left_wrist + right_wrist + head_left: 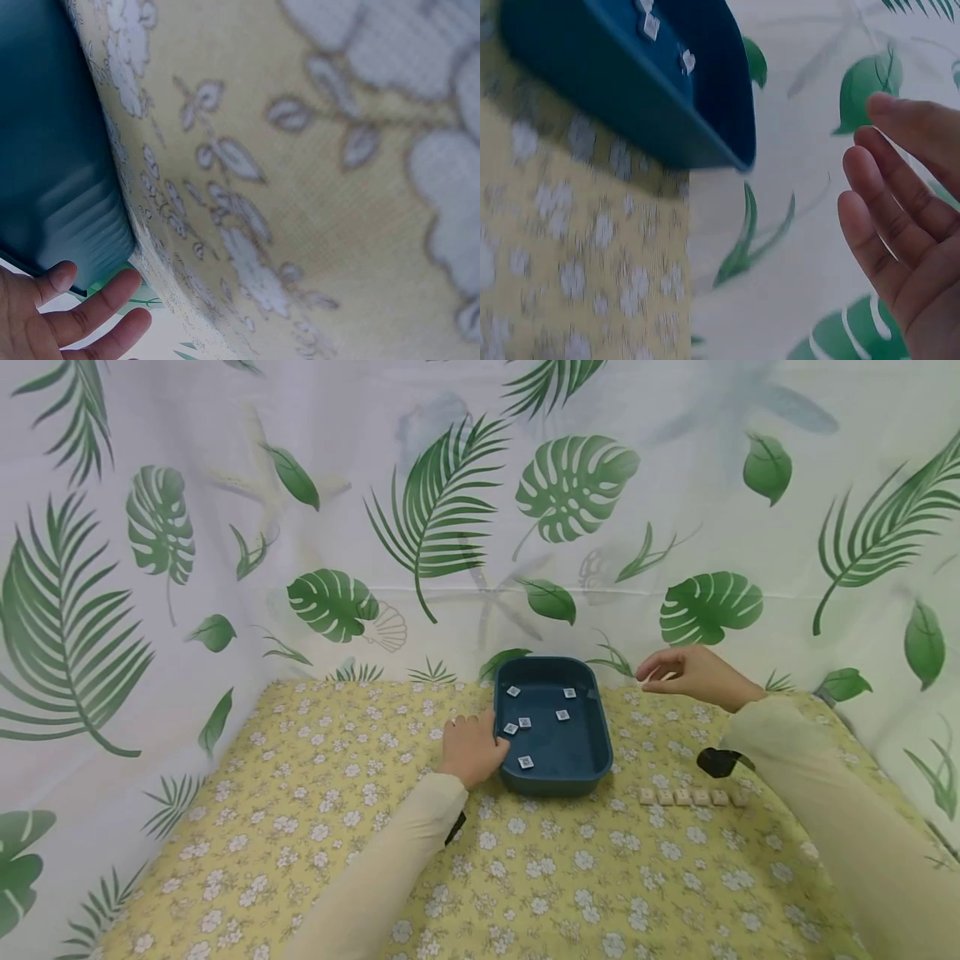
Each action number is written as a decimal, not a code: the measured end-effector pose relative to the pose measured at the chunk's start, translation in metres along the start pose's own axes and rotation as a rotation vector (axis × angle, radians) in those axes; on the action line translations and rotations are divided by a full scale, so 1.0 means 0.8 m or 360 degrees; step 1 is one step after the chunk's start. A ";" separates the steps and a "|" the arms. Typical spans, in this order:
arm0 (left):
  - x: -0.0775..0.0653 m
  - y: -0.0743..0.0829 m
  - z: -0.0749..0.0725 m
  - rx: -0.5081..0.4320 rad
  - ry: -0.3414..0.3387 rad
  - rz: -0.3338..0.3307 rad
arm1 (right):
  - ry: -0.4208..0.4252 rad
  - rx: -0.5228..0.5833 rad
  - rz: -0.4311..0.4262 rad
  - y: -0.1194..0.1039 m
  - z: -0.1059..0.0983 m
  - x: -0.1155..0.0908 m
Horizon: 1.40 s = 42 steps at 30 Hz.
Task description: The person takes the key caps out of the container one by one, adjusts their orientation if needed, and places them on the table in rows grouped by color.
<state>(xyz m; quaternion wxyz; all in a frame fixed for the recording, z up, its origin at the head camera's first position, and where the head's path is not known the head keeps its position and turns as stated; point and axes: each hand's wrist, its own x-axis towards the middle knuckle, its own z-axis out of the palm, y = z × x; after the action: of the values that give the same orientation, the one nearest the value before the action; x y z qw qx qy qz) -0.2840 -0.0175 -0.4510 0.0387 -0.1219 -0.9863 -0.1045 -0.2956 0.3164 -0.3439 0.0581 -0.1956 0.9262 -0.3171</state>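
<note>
Touching blue bin point(557, 787): left hand point(471, 750), fingers loosely spread.
Right hand point(701, 675): fingers gently bent, thumb slightly apart, holding nothing visible.

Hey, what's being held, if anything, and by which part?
The left hand touches the blue tub at its left rim, possibly gripping it. Whether the right hand holds anything cannot be told.

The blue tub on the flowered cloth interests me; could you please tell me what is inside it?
Inside the blue tub, six small white tiles with dark marks lie on its floor. The tiles' undersides and the floor directly beneath them are covered and cannot be seen.
</note>
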 end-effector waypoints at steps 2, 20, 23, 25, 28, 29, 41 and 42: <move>0.000 -0.001 -0.001 -0.0004 0.0009 0.0002 | -0.0007 0.0054 -0.0030 -0.009 0.012 0.017; 0.004 -0.003 -0.002 0.0053 -0.0020 0.0002 | -0.0332 0.0285 -0.0254 -0.058 0.127 0.125; 0.003 -0.003 -0.005 0.0057 -0.0028 -0.0003 | -0.0411 0.0287 -0.0277 -0.062 0.141 0.134; 0.003 -0.002 -0.005 0.0064 -0.0031 -0.0005 | -0.0449 0.0270 -0.0289 -0.062 0.148 0.139; 0.002 -0.002 -0.005 0.0071 -0.0022 -0.0001 | -0.0506 0.0245 -0.0314 -0.063 0.156 0.144; 0.002 -0.002 -0.004 0.0070 -0.0014 0.0003 | -0.0525 0.0236 -0.0321 -0.063 0.158 0.146; 0.002 -0.007 0.003 0.0055 -0.0002 -0.0007 | -0.0869 0.0134 -0.0370 -0.065 0.177 0.165; 0.002 -0.008 0.003 0.0053 0.0007 -0.0003 | -0.0892 0.0124 -0.0379 -0.066 0.178 0.166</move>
<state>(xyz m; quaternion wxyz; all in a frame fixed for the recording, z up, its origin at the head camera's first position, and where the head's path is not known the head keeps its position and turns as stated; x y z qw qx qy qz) -0.2871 -0.0224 -0.4544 0.0429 -0.1200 -0.9879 -0.0883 -0.3669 0.1447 -0.4225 0.2812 -0.3802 0.8318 -0.2907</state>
